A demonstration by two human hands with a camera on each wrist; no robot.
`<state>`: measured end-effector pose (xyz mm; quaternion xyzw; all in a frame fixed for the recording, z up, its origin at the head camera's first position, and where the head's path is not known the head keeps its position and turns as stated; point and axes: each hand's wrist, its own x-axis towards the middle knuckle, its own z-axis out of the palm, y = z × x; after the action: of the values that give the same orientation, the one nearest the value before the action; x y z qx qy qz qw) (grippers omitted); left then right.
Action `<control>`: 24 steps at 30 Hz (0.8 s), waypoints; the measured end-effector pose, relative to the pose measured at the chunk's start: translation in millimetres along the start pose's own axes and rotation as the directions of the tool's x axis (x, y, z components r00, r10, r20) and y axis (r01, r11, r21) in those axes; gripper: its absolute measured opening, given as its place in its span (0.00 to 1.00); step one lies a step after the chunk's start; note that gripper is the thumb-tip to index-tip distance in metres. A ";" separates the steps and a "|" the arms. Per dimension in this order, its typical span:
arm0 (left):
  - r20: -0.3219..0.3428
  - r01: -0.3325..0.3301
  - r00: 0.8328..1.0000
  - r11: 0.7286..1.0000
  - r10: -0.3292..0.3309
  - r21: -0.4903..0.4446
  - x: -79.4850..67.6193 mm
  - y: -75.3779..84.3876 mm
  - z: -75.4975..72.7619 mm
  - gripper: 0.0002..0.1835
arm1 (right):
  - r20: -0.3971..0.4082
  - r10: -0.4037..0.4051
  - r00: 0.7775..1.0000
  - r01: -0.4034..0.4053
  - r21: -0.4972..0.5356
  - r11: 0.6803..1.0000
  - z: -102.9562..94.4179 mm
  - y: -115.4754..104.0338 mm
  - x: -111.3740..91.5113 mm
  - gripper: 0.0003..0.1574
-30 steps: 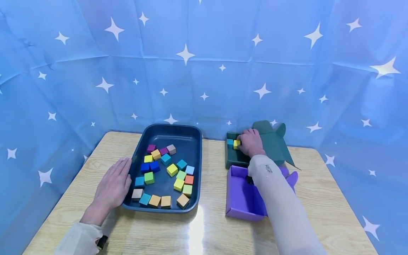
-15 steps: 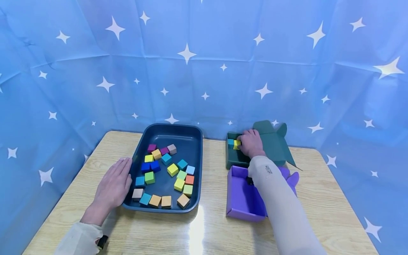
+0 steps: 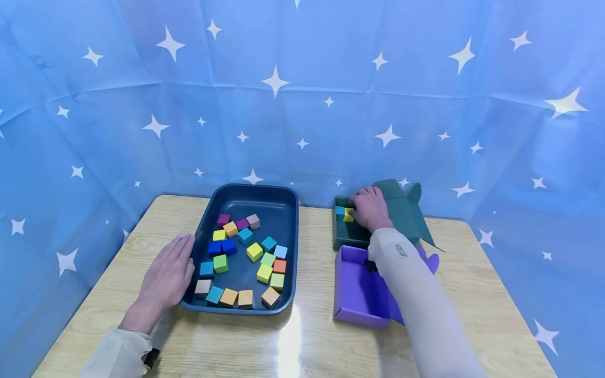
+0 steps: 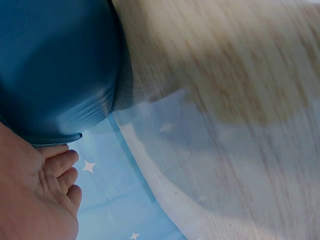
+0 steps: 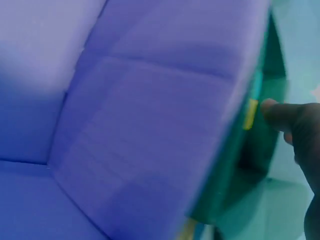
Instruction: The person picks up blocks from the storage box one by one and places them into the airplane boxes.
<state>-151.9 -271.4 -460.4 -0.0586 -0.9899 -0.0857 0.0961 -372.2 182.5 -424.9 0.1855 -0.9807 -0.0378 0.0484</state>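
My right hand (image 3: 372,208) is over the green box (image 3: 352,244), at the right end of a yellow cube (image 3: 348,214). A teal cube (image 3: 340,213) sits beside that cube inside the box. In the right wrist view the thumb (image 5: 282,114) stands slightly apart from the yellow cube (image 5: 251,114), and the other fingers are mostly hidden. My left hand (image 3: 167,273) lies with straight fingers along the left side of the dark blue tray (image 3: 257,197). Several loose cubes in many colours, including an orange-red cube (image 3: 279,266), lie in that tray.
A purple box (image 3: 361,294) stands in front of the green box, its lid folded to the right, partly under my sleeve. The green lid (image 3: 404,215) lies back to the right. Both boxes and the tray stand on a wooden table (image 3: 312,273) before a starry blue curtain (image 3: 302,121).
My right hand has lifted a little and is slightly farther from the yellow cube, which stays in place. The left hand and the tray have not moved; the view shifts slightly.
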 end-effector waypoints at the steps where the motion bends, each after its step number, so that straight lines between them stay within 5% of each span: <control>1: 0.000 -0.001 1.000 1.000 0.001 -0.003 -0.3 0.2 0.2 0.31 | -0.010 -0.006 1.000 0.006 0.007 1.000 -3.8 -1.3 -0.7 0.21; 16: 0.038 0.005 0.999 1.000 -0.004 -0.022 -2.1 0.2 -1.9 0.32 | -0.127 -0.163 0.978 0.171 0.056 0.984 -41.5 -65.5 -9.0 0.20; 24: 0.026 0.004 1.000 1.000 -0.004 -0.022 -2.3 1.7 -2.9 0.31 | -0.135 -0.299 0.945 0.308 0.045 0.950 -44.6 -108.1 -21.4 0.20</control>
<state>-148.8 -270.5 -457.7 -0.0588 -0.9902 -0.0962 0.0825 -308.5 87.6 -392.3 0.3378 -0.9361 -0.0010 0.0980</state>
